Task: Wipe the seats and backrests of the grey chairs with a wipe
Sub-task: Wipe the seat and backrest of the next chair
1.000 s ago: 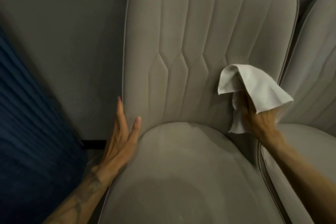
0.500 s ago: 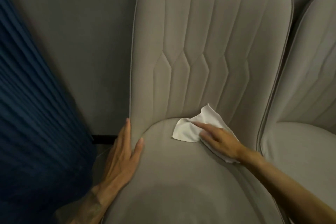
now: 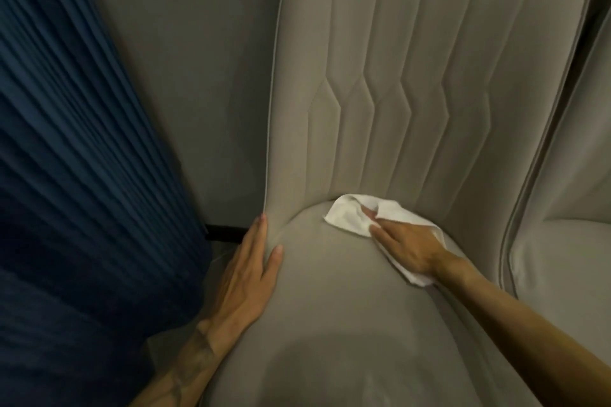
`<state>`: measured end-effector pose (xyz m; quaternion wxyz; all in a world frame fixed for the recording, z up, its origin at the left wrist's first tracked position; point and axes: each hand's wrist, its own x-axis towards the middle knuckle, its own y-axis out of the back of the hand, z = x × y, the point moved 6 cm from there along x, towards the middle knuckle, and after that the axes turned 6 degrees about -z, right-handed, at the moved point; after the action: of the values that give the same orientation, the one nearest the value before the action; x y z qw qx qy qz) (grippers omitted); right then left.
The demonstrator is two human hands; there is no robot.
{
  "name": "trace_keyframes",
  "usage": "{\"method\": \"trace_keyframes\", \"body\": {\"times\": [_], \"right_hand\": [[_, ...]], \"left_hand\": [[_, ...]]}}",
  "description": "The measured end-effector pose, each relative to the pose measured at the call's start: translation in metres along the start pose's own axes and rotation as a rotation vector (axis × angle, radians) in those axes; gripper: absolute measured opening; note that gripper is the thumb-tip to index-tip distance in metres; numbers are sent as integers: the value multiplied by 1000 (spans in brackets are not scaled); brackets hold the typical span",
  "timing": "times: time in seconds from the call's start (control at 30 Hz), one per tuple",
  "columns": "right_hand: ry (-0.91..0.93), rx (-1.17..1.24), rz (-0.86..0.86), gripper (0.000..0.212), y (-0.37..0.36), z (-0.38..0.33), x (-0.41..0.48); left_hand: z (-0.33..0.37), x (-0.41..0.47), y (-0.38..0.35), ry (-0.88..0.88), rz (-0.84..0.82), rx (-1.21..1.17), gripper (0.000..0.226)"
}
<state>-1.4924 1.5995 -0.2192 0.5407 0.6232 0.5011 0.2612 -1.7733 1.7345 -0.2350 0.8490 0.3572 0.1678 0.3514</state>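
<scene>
Chair, grey, right hand flat and open, pressing white wipe onto seat near backrest, left hand open, flat against seat's left edge, blue curtain at left

Wipe under right hand at back edge of seat, just before backrest; left hand flat on left edge of seat; second chair at right, curtain at left.

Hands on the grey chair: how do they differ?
The left hand lies bare on the seat's left edge; the right hand presses a white cloth wipe near the backrest. The left points away, the right leftwards. Both lie flat on the grey upholstered chair.
</scene>
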Motion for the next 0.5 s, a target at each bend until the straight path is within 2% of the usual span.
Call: {"method": "trace_keyframes", "body": {"times": [0.13,0.23,0.4,0.5], "right_hand": [[-38,61,32,57,-6,-7,6],[21,100,39,52,-24,-38,1],[155,96,48,51,-48,-90,-13],[170,142,47,49,-54,-106,-26]], "left_hand": [[-4,-12,-6,41,14,40,67],[0,-14,-5,51,32,79,72],[1,-11,-2,50,69,106,67],[4,-14,-2,31,89,97,67]]}}
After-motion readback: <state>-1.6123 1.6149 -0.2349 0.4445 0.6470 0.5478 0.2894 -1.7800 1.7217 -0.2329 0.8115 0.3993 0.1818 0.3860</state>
